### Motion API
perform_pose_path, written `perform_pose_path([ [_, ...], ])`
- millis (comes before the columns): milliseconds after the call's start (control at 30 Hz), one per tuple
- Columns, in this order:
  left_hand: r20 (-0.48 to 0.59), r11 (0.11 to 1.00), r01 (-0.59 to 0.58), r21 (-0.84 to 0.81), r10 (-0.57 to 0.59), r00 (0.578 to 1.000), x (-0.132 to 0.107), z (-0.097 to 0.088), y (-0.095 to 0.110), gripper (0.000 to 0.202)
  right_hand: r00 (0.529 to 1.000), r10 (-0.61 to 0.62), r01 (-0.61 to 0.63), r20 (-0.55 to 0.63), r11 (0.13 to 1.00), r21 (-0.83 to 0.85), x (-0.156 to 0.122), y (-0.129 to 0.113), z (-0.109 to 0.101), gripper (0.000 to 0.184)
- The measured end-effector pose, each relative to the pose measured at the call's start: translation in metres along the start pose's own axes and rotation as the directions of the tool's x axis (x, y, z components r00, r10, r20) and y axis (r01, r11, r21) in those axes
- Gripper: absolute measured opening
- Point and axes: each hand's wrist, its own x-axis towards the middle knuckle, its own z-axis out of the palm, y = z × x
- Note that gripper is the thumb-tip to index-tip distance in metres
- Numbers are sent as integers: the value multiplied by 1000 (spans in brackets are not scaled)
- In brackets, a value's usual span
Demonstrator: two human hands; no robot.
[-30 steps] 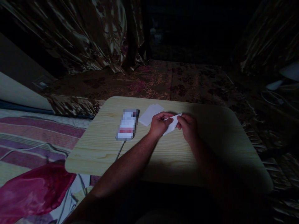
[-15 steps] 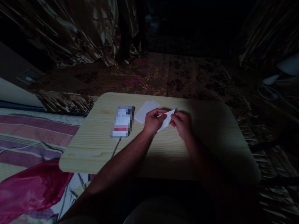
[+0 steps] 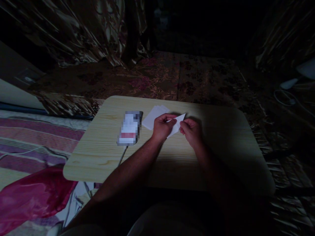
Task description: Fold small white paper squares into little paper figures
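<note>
A small white sheet of paper (image 3: pixel 175 128) with a pointed upper corner is held above the table. My left hand (image 3: pixel 161 126) grips it from the left, thumb on top and fingers behind. At its right edge, the thumb and fingers of my right hand (image 3: pixel 191 129) are pinched together on the paper. Just behind my left hand lie several white sheets of paper (image 3: pixel 153 118), loosely stacked. To the left of them rests a phone (image 3: pixel 129 128) with a blurred, lit screen and a cable at its lower end.
The light wooden table (image 3: pixel 93 154) has rounded corners. Left of it is a striped bedspread (image 3: pixel 31 144) with a shiny pink-red cloth (image 3: pixel 36 196). Beyond the table are a patterned dark cover (image 3: pixel 142 82) and curtains (image 3: pixel 98 32). A pale lamp-like object (image 3: pixel 306 68) stands at right.
The paper and both hands have barely moved. My right hand's fingers are drawn slightly closer against the paper's right edge. The whole view has shifted a little.
</note>
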Motion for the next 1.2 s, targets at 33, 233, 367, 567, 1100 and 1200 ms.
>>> perform_pose_path([
  [33, 0, 1000, -2, 2, 2, 1000, 0, 0, 0, 19, 1000, -1, 1, -2, 1000, -4, 0, -1, 0, 22],
  [233, -20, 999, 17, -27, -17, 1000, 1, -2, 0, 20, 998, 8, -7, 69, 1000, -21, -1, 1, -1, 18],
  [367, -18, 999, 5, -33, -5, 1000, 0, -2, 1, 20, 999, -32, 35, 44, 998, -60, 1, 7, -3, 19],
  [567, -43, 998, -9, -59, 6, 999, 1, -1, 2, 19, 996, -10, 15, 88, 998, -55, 1, 7, -2, 17],
  [1100, -67, 999, -19, -43, 16, 998, 2, -2, -1, 21, 995, 6, 5, 95, 993, -120, -2, 6, -2, 15],
  [1200, -72, 998, -25, -56, 20, 997, 1, -1, 0, 22, 993, 0, 15, 117, 992, -127, -3, 6, -2, 14],
])
